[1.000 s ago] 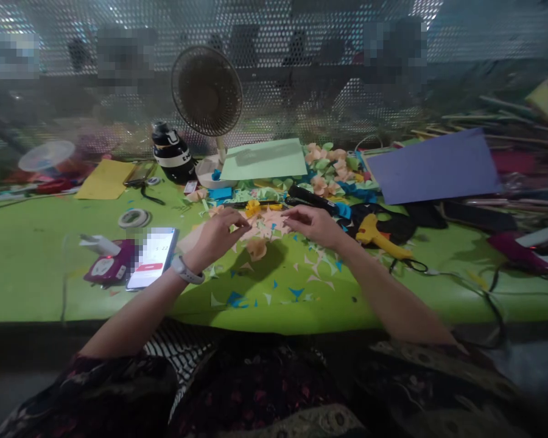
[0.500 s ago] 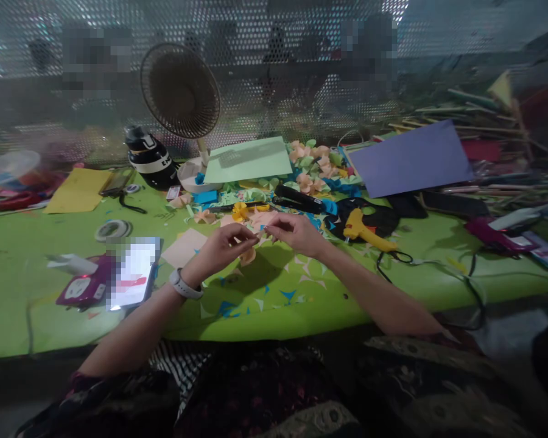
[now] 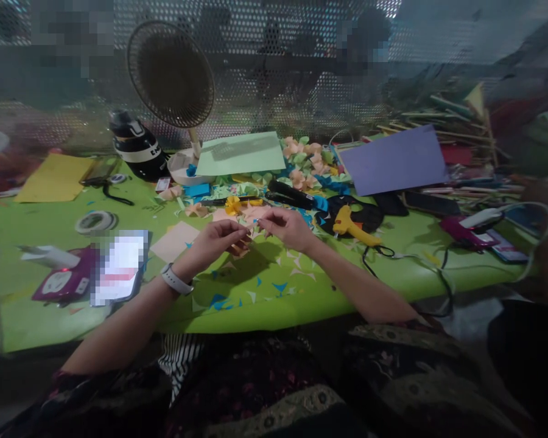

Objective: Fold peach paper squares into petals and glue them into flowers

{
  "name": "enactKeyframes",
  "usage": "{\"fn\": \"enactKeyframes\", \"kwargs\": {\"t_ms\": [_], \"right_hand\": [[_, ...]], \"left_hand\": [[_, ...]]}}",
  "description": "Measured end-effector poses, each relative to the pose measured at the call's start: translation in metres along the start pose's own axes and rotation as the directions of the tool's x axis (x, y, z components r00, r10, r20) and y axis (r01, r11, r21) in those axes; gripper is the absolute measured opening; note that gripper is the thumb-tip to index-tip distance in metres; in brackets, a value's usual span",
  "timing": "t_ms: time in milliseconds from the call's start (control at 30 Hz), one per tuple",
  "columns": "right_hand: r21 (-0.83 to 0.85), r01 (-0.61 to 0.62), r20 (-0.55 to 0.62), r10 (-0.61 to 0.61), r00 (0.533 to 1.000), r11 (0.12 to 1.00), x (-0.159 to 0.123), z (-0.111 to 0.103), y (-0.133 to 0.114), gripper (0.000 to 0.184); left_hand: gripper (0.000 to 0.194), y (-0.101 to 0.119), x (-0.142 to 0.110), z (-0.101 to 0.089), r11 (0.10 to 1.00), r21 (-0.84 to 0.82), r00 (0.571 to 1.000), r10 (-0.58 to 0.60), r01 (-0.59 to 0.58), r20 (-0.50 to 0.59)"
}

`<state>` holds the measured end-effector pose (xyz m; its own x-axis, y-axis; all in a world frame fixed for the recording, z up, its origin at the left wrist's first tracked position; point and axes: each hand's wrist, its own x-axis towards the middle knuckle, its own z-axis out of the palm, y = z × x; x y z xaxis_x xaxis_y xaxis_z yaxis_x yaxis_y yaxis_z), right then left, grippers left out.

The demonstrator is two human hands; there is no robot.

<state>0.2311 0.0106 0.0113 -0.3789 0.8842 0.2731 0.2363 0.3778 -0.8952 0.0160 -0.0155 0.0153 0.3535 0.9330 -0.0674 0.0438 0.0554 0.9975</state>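
Over the middle of the table, my left hand [image 3: 217, 242], with a white watch on its wrist, is closed in a pinch. A peach paper piece [image 3: 240, 249], mostly hidden by the fingers, shows under its fingertips. My right hand [image 3: 287, 227] is a short gap to the right, thumb and fingers pressed together. Something tiny is at its fingertips, too small to name. Beneath both hands are blue and pale paper scraps [image 3: 280, 286]. A square peach sheet [image 3: 175, 241] lies left of my left hand. Behind them lie a yellow paper flower [image 3: 232, 205] and a black stapler [image 3: 290, 195].
A yellow glue gun [image 3: 354, 228] rests on the right, its cord trailing. To the left are a lit phone [image 3: 121, 267], a tape roll [image 3: 95, 222] and a purple device [image 3: 64, 280]. A fan [image 3: 171, 76], black bottle [image 3: 137, 146] and paper flowers [image 3: 304, 161] stand behind.
The whole view has shifted, so the table's things sit further left. My hands remain close together, and the peach piece under my left hand is now more covered by the fingers.
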Motion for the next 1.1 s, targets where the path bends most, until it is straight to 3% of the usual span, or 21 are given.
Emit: {"fn": "enactKeyframes", "kwargs": {"t_ms": [233,367,467,633,733,800,933,1000,1100], "right_hand": [[-0.043,0.02,-0.069,-0.023,0.997,0.999,-0.003,0.011,0.005,0.031],[-0.056,0.016,-0.048,-0.019,0.999,0.998,-0.004,0.007,0.005,0.03],[-0.008,-0.042,-0.1,0.041,0.994,0.999,0.0,-0.014,0.003,0.032],[0.058,-0.117,-0.346,0.13,0.929,0.991,0.009,-0.062,0.007,0.035],[-0.03,-0.195,-0.368,0.171,0.914,0.98,0.01,-0.078,0.011,0.026],[-0.244,-0.29,-0.305,0.211,0.929,0.925,0.008,-0.081,0.013,0.019],[-0.687,-0.373,-0.204,0.326,0.923,0.624,0.003,-0.083,0.016,0.017],[-0.749,-0.375,-0.185,0.372,0.91,0.546,0.002,-0.083,0.021,0.025],[-0.737,-0.398,-0.157,0.434,0.887,0.546,0.004,-0.081,0.031,0.028]], "left_hand": [[0.041,-0.002,-0.002,0.003,0.986,-0.15,0.996,-0.08,0.072,-0.047],[0.042,-0.004,-0.001,0.003,0.977,-0.19,0.989,-0.113,0.094,-0.092],[0.042,-0.004,-0.001,0.002,0.965,-0.236,0.983,-0.145,0.114,-0.117],[0.043,-0.002,0.001,0.002,0.953,-0.282,0.971,-0.167,0.114,-0.171],[0.044,-0.003,0.002,-0.001,0.947,-0.299,0.962,-0.184,0.119,-0.2],[0.042,-0.005,0.003,-0.003,0.945,-0.301,0.959,-0.194,0.127,-0.205],[0.039,-0.009,0.003,-0.006,0.943,-0.294,0.958,-0.217,0.156,-0.188],[0.038,-0.01,0.001,-0.006,0.943,-0.286,0.957,-0.227,0.17,-0.178],[0.038,-0.008,0.0,-0.004,0.945,-0.276,0.958,-0.227,0.174,-0.174]]}}
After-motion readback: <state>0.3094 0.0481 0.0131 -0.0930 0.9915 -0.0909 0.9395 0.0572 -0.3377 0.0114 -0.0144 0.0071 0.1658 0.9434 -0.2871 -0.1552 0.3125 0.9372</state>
